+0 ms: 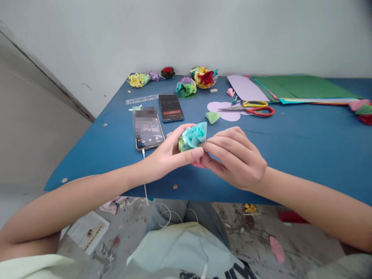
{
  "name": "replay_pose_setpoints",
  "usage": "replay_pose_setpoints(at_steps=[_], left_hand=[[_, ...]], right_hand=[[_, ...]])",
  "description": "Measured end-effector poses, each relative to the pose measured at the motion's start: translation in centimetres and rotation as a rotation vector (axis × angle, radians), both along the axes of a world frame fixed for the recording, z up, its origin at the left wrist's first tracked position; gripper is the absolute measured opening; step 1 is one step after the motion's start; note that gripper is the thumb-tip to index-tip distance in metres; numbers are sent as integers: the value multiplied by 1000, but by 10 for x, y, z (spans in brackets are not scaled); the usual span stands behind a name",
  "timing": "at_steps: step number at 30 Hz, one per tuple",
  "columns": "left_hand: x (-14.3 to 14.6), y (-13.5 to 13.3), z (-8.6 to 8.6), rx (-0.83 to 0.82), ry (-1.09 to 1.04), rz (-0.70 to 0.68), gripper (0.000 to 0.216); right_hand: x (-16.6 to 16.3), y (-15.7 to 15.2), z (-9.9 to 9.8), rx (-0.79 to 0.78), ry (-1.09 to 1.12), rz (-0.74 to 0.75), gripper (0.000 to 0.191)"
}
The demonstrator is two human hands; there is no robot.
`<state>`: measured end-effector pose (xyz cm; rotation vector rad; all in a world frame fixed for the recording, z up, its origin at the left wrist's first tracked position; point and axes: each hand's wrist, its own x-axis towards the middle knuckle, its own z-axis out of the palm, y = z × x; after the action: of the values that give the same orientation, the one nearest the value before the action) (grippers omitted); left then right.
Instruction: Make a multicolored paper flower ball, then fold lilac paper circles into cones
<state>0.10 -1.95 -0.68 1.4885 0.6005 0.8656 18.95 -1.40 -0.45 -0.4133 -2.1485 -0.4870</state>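
Both hands meet over the near edge of the blue table (305, 147) around a folded paper flower (194, 136) of teal, green and pink pieces. My left hand (171, 153) cups it from the left with the thumb pressed beneath it. My right hand (234, 155) pinches its lower right side, fingers curled closed. A loose green folded petal (213, 116) lies just beyond the flower on the table.
Two phones (148, 131) (171, 107) lie left of the hands, one with a white cable hanging off the edge. Scissors (252, 109) rest on a lilac paper cutout. Coloured paper sheets (299, 89) lie at the back right, finished paper flowers (186, 86) and a clear ruler (142, 99) at the back.
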Motion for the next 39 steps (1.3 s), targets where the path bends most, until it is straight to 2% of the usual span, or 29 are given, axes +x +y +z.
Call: replay_pose_setpoints(at_steps=[2,8,12,14,17,20,23,27,29,31,34,39], left_hand=[[1,-2,0,2,-11,21,47],[8,-9,7,-136,-57,118,39],[9,-8,9,-112,-51,126,41],[7,-6,8,-43,-22,155,42],[3,-3,7,195,91,283,50],[-1,0,8,463,244,407,58],[-4,3,8,564,341,424,62],[-6,7,7,532,385,357,70],[-7,8,7,473,374,297,78],[-9,10,7,378,321,215,76],[-11,12,9,240,192,140,53],[-10,14,10,193,132,200,38]], right_hand=[[0,-1,1,0,-9,-4,15],[0,-1,-3,-21,-42,5,13],[1,2,-7,-23,-64,15,17],[3,6,-8,-38,-86,24,21],[6,12,-8,-104,-79,59,25],[6,13,-4,-283,47,98,19],[4,12,-1,-525,146,129,7],[2,13,-3,-795,128,139,12],[2,14,-5,-897,134,126,15],[2,15,-7,-968,153,131,17],[3,16,-7,-997,168,189,16],[2,17,-7,-937,148,200,13]])
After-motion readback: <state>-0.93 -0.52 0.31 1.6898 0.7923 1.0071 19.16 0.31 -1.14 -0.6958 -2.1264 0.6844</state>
